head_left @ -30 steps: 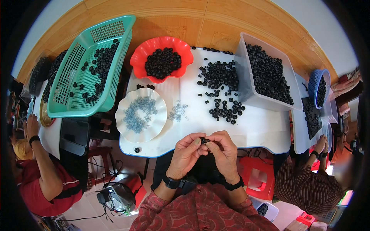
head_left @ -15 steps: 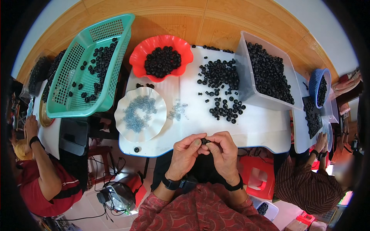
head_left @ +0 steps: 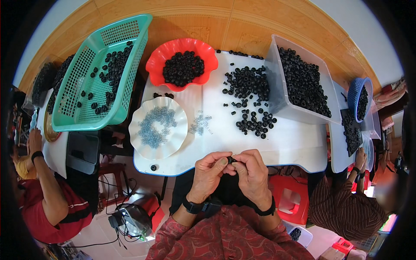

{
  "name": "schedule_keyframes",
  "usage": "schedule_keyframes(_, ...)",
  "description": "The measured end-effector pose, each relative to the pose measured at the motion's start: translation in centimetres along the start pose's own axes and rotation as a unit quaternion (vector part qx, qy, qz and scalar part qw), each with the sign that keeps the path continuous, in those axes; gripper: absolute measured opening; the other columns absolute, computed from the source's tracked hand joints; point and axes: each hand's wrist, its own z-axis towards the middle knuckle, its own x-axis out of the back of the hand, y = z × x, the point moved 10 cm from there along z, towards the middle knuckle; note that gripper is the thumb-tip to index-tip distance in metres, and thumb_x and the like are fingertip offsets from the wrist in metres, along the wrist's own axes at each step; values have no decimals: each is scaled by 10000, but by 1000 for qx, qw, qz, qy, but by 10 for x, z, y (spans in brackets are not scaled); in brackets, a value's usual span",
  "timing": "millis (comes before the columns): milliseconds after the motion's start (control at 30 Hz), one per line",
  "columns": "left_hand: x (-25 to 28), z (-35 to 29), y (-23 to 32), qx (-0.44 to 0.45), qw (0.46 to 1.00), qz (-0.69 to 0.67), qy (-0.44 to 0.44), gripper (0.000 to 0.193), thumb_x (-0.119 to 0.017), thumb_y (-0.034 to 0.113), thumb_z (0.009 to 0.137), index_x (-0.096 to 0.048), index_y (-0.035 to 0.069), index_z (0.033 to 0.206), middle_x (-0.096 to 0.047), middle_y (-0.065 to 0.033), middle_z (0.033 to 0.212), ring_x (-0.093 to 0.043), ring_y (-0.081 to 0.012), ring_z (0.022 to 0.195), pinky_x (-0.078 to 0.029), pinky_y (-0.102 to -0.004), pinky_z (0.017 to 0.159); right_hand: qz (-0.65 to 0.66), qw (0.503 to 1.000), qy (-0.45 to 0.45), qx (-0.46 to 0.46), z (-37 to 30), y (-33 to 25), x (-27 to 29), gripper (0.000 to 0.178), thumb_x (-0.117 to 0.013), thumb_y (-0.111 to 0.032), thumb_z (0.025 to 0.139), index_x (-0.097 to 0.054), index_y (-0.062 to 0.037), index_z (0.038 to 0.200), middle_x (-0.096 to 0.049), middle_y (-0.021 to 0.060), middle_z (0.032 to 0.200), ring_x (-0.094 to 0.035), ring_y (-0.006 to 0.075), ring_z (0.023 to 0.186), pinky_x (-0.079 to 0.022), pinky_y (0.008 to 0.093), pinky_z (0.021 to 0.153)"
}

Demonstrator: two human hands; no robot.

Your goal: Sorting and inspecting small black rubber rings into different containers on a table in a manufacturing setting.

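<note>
Left hand (head_left: 209,173) and right hand (head_left: 253,174) meet fingertip to fingertip just beyond the near edge of the table (head_left: 294,145), on the wearer's side, pinching a small black piece (head_left: 231,160) between them. Thumb and fingers of each hand close on it, so much of the piece is hidden and its exact shape cannot be told. Dark bands circle both wrists.

On the table, to the left of the hands, a white scalloped plate (head_left: 176,139) carries many small clear bluish parts (head_left: 151,135), and a scatter of similar clear parts (head_left: 200,124) lies just beside its right rim. Behind the plate stands a red wavy-edged bowl (head_left: 155,60) with a heap of black parts (head_left: 184,69) in it; a few more black ones lie between bowl and plate. One lone black part (head_left: 153,167) sits near the front edge of the table, below the plate.

Beyond the hands, a loose pile of black parts (head_left: 247,82) spreads over the table, next to a translucent bin (head_left: 299,113) well filled with the same kind. At the far left, a green mesh basket (head_left: 82,126) holds more black parts along its right side. Co-workers sit on either side, one in a red sleeve (head_left: 54,203), one in a striped shirt (head_left: 346,208).
</note>
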Motion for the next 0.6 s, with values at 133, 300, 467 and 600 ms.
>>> schedule_keyframes(133,3,-1,-4,-3,1000,-11,6,207,-565,64,966,-636,-15,1143,-671,-83,968,-653,-141,795,-574,-287,735,-20,1000,-14,14,0,-3,-3,181,-624,68,847,-572,10,1010,-551,147,936,-648,252,701,-549,329,573)
schedule_keyframes(300,6,-2,-5,-2,1000,-5,9,212,-578,65,959,-639,-15,1146,-669,-80,963,-648,-139,792,-575,-287,734,-35,999,-29,5,-2,3,-7,189,-632,63,840,-571,7,1010,-550,150,923,-635,278,691,-535,350,562)
schedule_keyframes(467,7,-5,0,4,998,47,30,212,-576,45,955,-640,-20,1147,-669,-85,961,-650,-146,793,-582,-288,725,-16,999,-47,-10,-2,7,-8,189,-648,55,831,-580,6,1001,-557,151,923,-628,293,705,-524,355,578)
schedule_keyframes(600,6,-4,3,-7,998,44,34,199,-586,33,946,-632,-32,1128,-671,-104,953,-660,-157,789,-594,-295,705,-17,999,-44,-8,1,3,-5,190,-651,59,826,-587,9,998,-562,152,930,-628,295,719,-522,355,587)
